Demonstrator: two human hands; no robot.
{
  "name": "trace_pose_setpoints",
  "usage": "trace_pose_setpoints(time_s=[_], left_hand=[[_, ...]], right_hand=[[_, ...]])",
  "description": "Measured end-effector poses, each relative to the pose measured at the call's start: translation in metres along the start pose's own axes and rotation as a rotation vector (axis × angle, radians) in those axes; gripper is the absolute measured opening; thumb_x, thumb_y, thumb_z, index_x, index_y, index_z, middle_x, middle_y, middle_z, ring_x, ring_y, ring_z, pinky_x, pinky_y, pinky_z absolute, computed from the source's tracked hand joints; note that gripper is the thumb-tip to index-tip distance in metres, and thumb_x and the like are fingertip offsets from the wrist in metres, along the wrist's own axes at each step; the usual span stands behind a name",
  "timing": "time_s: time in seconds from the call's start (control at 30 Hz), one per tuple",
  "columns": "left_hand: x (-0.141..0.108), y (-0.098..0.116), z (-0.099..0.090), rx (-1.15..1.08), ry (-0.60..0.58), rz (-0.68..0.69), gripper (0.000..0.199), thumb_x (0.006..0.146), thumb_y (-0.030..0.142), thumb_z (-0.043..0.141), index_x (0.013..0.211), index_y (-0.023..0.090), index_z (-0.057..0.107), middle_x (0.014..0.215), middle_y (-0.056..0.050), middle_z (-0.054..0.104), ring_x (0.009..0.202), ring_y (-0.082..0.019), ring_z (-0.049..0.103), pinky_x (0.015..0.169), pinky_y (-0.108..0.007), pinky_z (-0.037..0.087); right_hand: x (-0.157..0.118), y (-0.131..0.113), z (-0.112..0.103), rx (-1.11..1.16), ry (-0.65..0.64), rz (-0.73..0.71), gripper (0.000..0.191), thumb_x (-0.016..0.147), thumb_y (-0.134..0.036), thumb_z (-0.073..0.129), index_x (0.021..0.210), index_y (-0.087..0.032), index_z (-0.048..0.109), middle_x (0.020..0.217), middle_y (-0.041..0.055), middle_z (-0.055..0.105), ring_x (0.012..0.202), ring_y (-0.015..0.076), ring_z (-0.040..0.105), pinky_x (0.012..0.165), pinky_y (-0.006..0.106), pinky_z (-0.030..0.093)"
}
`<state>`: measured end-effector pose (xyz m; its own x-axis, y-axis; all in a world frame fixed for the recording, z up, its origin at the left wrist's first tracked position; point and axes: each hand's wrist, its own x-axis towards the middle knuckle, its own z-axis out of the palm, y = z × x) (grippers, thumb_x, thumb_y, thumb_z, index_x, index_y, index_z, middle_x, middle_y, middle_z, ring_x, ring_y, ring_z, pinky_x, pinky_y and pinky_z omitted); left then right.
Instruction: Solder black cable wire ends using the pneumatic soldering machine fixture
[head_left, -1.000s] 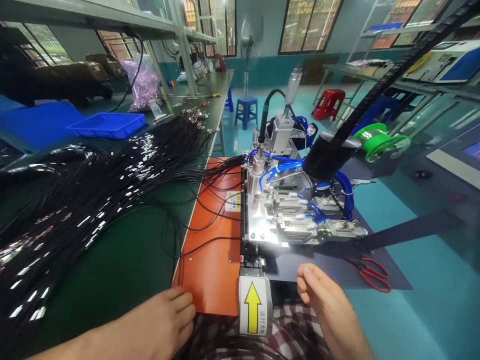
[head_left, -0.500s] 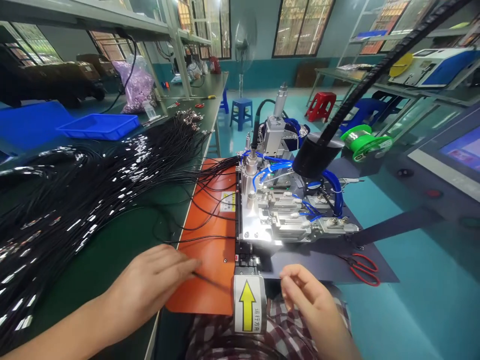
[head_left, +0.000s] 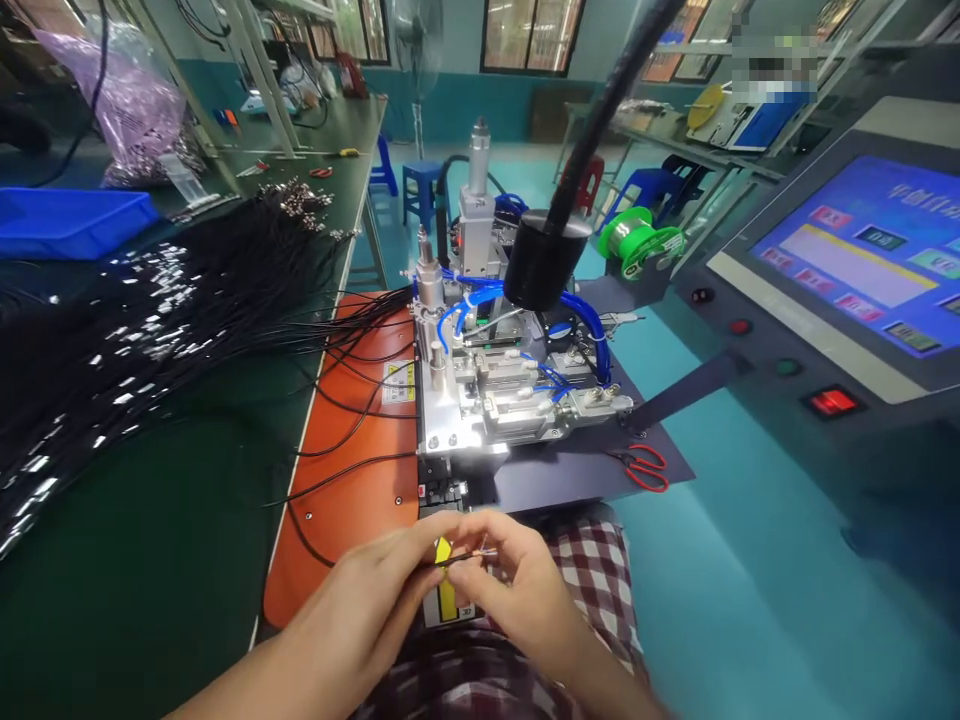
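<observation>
Close to the machine's front edge, both hands meet around one thin black cable [head_left: 454, 560]. My left hand [head_left: 375, 585] pinches it behind the end. My right hand [head_left: 521, 572] has its thumb and fingers closed on the tip, where fine bare or coloured wires show; their number is too small to make out. Below the hands lies a label with a yellow arrow [head_left: 448, 600], partly covered by the fingers. Just beyond is the metal machine [head_left: 517, 400] with blue air tubes, and several black cables run into its left side across an orange plate [head_left: 345, 510].
A large bundle of black cables [head_left: 165, 310] covers the bench at left, beside a blue tray [head_left: 75, 225]. Red-handled scissors [head_left: 646, 468] lie on the machine base at right. A control panel with a screen [head_left: 862, 250] and a green solder-like spool [head_left: 637, 243] stand further right.
My hands have come together over the arrow label; earlier they were apart, the left one holding the cable over the orange plate. The view has turned right, bringing more of the control panel in.
</observation>
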<state>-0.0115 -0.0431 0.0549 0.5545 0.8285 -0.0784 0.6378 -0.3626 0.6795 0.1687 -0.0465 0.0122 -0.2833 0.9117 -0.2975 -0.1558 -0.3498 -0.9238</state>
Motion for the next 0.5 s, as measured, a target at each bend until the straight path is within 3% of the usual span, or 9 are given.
trace_pose_setpoints(time_s=[0.1,0.27,0.4,0.5], left_hand=[[0.009,0.009,0.0,-0.165,-0.037,-0.055,0.037,0.094,0.021,0.036,0.129,0.032,0.037,0.109,0.001,0.063,0.094,-0.012,0.06,0.08,-0.021,0.048],[0.022,0.015,0.004,-0.302,-0.1,-0.127,0.028,0.093,0.027,0.039,0.121,0.027,0.045,0.086,0.0,0.062,0.076,-0.015,0.058,0.067,-0.025,0.046],[0.032,0.012,0.007,-0.494,-0.092,-0.205,0.028,0.092,0.032,0.041,0.119,0.025,0.046,0.072,0.003,0.054,0.067,-0.013,0.049,0.06,-0.023,0.039],[0.035,0.008,0.01,-0.689,-0.112,-0.254,0.026,0.092,0.035,0.042,0.115,0.024,0.045,0.067,0.004,0.048,0.059,-0.011,0.041,0.053,-0.022,0.032]], right_hand=[[-0.002,0.001,-0.006,0.043,0.07,0.013,0.01,0.074,-0.017,0.064,0.083,-0.018,0.06,0.068,-0.002,0.059,0.058,0.0118,0.055,0.057,0.025,0.044],[-0.002,0.0,-0.016,-0.056,0.112,-0.076,0.004,0.075,-0.018,0.065,0.076,-0.017,0.062,0.066,-0.0026,0.057,0.059,0.0103,0.05,0.056,0.022,0.04],[0.002,-0.003,-0.025,0.109,0.102,-0.084,0.011,0.081,-0.028,0.062,0.083,-0.018,0.063,0.068,-0.0032,0.057,0.057,0.0082,0.049,0.055,0.02,0.04],[0.004,-0.004,-0.031,0.112,0.113,-0.117,0.015,0.084,-0.032,0.06,0.081,-0.018,0.064,0.068,-0.0027,0.057,0.057,0.0078,0.05,0.057,0.02,0.04]])
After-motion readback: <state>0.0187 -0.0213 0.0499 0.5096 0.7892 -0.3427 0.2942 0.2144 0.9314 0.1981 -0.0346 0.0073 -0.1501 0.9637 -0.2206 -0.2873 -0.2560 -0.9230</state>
